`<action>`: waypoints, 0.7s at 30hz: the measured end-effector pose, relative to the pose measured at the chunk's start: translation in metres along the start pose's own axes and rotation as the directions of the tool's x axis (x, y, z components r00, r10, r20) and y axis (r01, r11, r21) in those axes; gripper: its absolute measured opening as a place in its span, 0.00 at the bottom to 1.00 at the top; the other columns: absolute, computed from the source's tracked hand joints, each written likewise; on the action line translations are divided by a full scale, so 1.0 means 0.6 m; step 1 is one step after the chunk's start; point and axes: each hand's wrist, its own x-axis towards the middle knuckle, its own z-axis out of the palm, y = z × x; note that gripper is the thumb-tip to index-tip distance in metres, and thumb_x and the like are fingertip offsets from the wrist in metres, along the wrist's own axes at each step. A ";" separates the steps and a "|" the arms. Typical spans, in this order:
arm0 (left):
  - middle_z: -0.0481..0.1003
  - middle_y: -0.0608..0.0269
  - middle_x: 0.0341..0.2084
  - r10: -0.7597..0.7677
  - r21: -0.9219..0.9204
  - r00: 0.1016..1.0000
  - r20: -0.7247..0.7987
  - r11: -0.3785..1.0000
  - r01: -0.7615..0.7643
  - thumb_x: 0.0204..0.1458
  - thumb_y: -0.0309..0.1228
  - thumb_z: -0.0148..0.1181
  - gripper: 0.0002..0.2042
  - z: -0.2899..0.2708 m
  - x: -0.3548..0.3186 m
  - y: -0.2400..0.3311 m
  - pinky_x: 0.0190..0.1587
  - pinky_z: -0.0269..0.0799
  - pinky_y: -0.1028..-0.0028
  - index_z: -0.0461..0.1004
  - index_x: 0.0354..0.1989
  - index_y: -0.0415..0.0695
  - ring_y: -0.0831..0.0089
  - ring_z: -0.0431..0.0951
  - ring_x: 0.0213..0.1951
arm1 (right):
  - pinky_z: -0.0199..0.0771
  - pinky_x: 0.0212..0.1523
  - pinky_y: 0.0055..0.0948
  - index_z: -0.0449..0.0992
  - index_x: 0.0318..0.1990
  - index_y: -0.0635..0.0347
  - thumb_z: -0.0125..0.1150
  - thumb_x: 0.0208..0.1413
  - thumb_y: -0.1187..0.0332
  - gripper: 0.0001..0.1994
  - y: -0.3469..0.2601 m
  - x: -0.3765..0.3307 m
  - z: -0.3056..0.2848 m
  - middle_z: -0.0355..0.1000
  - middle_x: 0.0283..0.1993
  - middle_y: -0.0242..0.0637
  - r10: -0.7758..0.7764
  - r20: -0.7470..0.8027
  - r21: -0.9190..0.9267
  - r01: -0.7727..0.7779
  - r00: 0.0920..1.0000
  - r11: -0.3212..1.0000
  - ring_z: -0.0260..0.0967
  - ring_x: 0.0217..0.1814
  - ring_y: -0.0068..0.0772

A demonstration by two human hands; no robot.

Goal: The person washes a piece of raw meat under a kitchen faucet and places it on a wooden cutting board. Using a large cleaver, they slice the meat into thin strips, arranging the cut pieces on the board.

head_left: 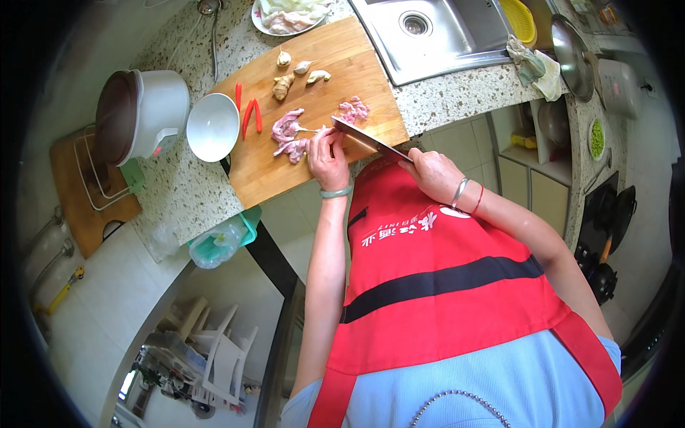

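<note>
My right hand (434,173) is closed round the handle of a kitchen knife (367,138), its blade reaching left over the wooden cutting board (250,175). The blade's tip end is beside my left hand (329,158), whose fingers are bent and pressed on a piece of pink raw meat. More raw meat (288,135) lies in strips just left of that hand. Small cut meat pieces (353,109) sit beyond the blade. Farther up the board are garlic (302,67), ginger (282,86) and red chili peppers (248,118).
A white bowl (212,128) stands at the board's left edge, near a rice cooker (160,107). Beyond the board is a plate (260,21) of pale food; right of it, a steel sink (464,58). A cloth (546,75) and a pot lid (573,57) lie farther right.
</note>
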 end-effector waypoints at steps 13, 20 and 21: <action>0.76 0.59 0.33 0.009 -0.021 0.999 0.052 1.000 -0.007 0.48 0.21 0.62 0.04 -0.002 0.003 -0.001 0.43 0.68 0.63 0.74 0.29 0.43 0.59 0.74 0.38 | 0.73 0.37 0.51 0.75 0.31 0.70 0.54 0.61 0.60 0.18 -0.028 0.075 0.012 0.73 0.30 0.61 0.044 0.020 0.086 -0.046 0.999 0.995 0.73 0.35 0.63; 0.76 0.60 0.36 0.018 0.043 0.997 0.082 0.999 -0.022 0.51 0.25 0.63 0.05 -0.005 -0.002 -0.001 0.50 0.66 0.62 0.73 0.34 0.43 0.60 0.75 0.42 | 0.71 0.36 0.52 0.70 0.31 0.68 0.52 0.62 0.58 0.18 0.020 -0.008 -0.018 0.72 0.27 0.58 0.094 0.095 0.083 -0.102 0.991 0.991 0.72 0.33 0.61; 0.76 0.60 0.36 -0.004 0.016 0.998 0.066 1.000 0.002 0.51 0.25 0.63 0.05 -0.007 -0.004 0.000 0.51 0.66 0.62 0.74 0.34 0.43 0.60 0.75 0.42 | 0.71 0.35 0.52 0.69 0.30 0.68 0.52 0.63 0.58 0.18 0.020 -0.008 -0.013 0.72 0.26 0.58 0.073 0.053 0.070 -0.077 0.996 0.995 0.72 0.32 0.61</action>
